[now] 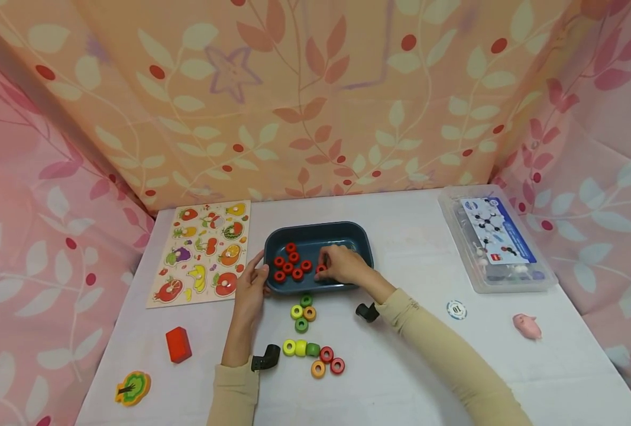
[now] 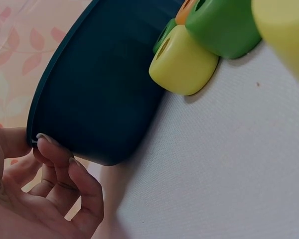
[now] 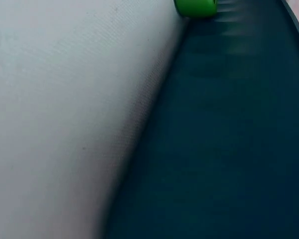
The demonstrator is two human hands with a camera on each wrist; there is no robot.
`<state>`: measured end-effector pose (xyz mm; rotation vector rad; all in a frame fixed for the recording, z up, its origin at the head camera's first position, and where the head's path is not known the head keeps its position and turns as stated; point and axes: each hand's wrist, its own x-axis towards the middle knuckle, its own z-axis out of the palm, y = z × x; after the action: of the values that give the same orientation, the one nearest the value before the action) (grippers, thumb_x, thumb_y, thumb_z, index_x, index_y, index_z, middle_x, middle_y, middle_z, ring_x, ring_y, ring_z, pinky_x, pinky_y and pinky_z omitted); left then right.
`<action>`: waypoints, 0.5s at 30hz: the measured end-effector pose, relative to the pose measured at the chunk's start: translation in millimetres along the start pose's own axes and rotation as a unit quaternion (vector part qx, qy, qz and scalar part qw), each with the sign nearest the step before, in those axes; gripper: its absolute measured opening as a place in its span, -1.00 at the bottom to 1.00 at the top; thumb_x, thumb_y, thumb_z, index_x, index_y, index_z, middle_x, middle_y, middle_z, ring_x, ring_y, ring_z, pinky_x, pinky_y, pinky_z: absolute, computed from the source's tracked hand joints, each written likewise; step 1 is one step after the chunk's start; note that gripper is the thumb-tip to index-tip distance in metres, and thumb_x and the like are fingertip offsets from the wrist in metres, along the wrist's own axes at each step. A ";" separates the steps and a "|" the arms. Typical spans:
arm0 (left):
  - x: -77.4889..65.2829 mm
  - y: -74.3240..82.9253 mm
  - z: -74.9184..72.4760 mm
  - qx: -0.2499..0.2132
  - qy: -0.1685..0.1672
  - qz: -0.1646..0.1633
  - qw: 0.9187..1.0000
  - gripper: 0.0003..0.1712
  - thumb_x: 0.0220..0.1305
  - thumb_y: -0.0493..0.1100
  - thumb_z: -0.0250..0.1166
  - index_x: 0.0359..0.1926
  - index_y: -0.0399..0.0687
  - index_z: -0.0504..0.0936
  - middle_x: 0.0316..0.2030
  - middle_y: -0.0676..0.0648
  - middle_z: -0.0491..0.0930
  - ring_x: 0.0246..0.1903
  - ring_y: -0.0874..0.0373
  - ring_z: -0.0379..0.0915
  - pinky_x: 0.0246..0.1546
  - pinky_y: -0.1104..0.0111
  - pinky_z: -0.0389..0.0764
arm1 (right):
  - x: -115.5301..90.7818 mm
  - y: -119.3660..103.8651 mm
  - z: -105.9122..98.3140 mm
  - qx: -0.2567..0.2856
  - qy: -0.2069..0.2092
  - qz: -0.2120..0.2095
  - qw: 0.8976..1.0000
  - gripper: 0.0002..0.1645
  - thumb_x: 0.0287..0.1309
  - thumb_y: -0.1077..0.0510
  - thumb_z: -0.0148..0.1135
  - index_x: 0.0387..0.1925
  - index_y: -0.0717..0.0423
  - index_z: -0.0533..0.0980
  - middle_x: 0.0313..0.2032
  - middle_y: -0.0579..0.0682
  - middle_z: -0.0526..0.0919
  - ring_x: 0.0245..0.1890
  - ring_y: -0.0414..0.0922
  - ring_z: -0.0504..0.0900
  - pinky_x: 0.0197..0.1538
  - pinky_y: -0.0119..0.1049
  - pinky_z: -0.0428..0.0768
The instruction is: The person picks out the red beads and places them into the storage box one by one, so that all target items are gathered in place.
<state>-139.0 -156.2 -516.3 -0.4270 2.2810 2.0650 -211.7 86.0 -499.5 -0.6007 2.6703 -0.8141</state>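
A dark blue tray point(image 1: 342, 232) with rounded corners stands mid-table, several red ring beads point(image 1: 294, 257) lying loose in its left half. My left hand point(image 1: 249, 290) grips the tray's left end; in the left wrist view, thumb and fingers point(image 2: 52, 149) pinch its rim. Inside the tray's right half, my right hand point(image 1: 344, 265) pinches a red bead point(image 1: 321, 269) between thumb and fingers. The right wrist view shows the tray's side wall point(image 3: 229, 139) but not the hand. Just in front of the tray sit green, yellow and orange beads point(image 1: 296, 312).
Nearer the front lies a row of yellow, green, red and orange beads point(image 1: 301, 348). On the left are a fruit puzzle board point(image 1: 198, 254), a red block point(image 1: 178, 345) and a tree-shaped piece point(image 1: 133, 389). A clear plastic case point(image 1: 498, 239), round chip point(image 1: 456, 310) and pink pig point(image 1: 527, 326) are right.
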 end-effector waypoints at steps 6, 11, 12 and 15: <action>0.8 -0.9 -0.4 -0.001 0.002 0.002 1.000 -0.52 0.52 -0.02 0.12 0.40 0.32 0.41 -0.14 -0.22 0.51 -0.41 0.08 0.42 -0.33 0.34 0.56 | -4.9 -4.7 -2.7 0.010 0.036 -0.009 0.999 -0.63 0.00 -0.01 0.57 -0.22 -0.01 0.58 -0.47 -0.22 0.62 -0.46 -0.25 0.57 -0.33 -0.26 0.52; -0.3 -0.5 -0.6 0.001 0.001 -0.003 1.000 -0.51 0.52 -0.01 0.11 0.41 0.34 0.40 -0.15 -0.19 0.51 -0.41 0.09 0.42 -0.33 0.35 0.56 | -22.3 -15.3 -8.8 0.005 0.077 -0.066 0.995 -0.69 0.09 -0.02 0.50 -0.19 -0.03 0.60 -0.41 -0.28 0.62 -0.50 -0.31 0.52 -0.41 -0.32 0.50; -0.4 -0.5 -0.5 0.001 0.001 -0.005 1.000 -0.51 0.52 -0.01 0.11 0.41 0.35 0.40 -0.16 -0.19 0.51 -0.41 0.09 0.42 -0.34 0.35 0.56 | -27.4 -17.9 -9.9 0.006 0.081 -0.090 0.993 -0.71 0.12 -0.03 0.49 -0.20 -0.03 0.61 -0.41 -0.28 0.61 -0.51 -0.31 0.50 -0.43 -0.34 0.49; -0.9 0.0 -0.4 0.001 0.001 -0.007 1.000 -0.51 0.52 0.00 0.11 0.40 0.37 0.41 -0.16 -0.19 0.50 -0.41 0.07 0.42 -0.33 0.34 0.57 | -44.6 -25.1 -11.6 0.012 0.073 -0.167 0.983 -0.75 0.16 -0.03 0.45 -0.21 -0.03 0.62 -0.42 -0.28 0.59 -0.53 -0.31 0.47 -0.46 -0.41 0.46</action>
<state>-138.1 -156.4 -516.1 -0.4447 2.2734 2.0566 -169.6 93.2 -469.1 -1.0390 2.7243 -1.0106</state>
